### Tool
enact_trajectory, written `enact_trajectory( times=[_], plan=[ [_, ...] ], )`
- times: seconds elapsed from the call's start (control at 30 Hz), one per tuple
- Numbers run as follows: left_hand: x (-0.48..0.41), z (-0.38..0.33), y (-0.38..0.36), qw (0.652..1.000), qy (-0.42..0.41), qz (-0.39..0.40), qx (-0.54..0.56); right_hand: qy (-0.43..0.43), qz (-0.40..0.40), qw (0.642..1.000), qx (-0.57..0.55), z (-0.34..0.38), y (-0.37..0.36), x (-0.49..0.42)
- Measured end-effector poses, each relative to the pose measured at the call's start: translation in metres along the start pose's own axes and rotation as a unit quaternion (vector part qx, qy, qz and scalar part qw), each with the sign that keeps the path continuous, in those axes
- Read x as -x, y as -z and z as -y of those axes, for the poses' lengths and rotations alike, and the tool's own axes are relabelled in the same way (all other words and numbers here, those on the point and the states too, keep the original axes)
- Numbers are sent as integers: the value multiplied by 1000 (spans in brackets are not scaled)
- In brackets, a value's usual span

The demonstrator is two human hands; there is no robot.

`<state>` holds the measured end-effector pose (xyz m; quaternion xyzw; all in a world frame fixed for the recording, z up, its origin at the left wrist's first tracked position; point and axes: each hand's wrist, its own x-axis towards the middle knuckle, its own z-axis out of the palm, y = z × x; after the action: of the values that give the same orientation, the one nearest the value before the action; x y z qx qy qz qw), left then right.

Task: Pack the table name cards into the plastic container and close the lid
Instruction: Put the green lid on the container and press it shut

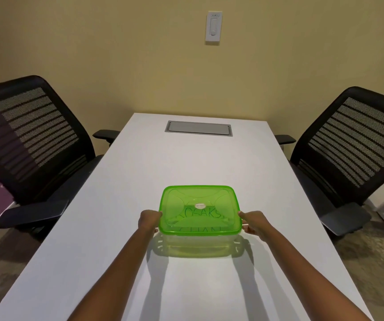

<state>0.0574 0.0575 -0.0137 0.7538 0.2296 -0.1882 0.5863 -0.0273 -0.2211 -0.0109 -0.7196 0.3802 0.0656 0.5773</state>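
Note:
A clear plastic container with a translucent green lid sits on the white table, near its middle. The lid lies flat on top of the container. Through the lid I see name cards with dark handwritten letters inside. My left hand grips the container's left side at the lid's rim. My right hand grips the right side the same way. Both thumbs rest on the lid's edge.
A grey cable hatch is set into the table's far end. Black mesh office chairs stand at the left and at the right. A white wall switch hangs on the beige wall.

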Motion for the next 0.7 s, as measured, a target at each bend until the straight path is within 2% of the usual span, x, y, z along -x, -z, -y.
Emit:
enact_trajectory(
  times=[0.27, 0.53, 0.7],
  plan=[
    [-34, -25, -8, 999, -20, -1, -29, 38, 5, 998, 40, 27, -11, -27],
    [-59, -46, -22, 998, -61, 10, -24, 71, -24, 996, 54, 48, -26, -57],
    [-73, -52, -27, 998, -39, 2, -49, 61, -30, 998, 1, 41, -30, -67]
  ],
)
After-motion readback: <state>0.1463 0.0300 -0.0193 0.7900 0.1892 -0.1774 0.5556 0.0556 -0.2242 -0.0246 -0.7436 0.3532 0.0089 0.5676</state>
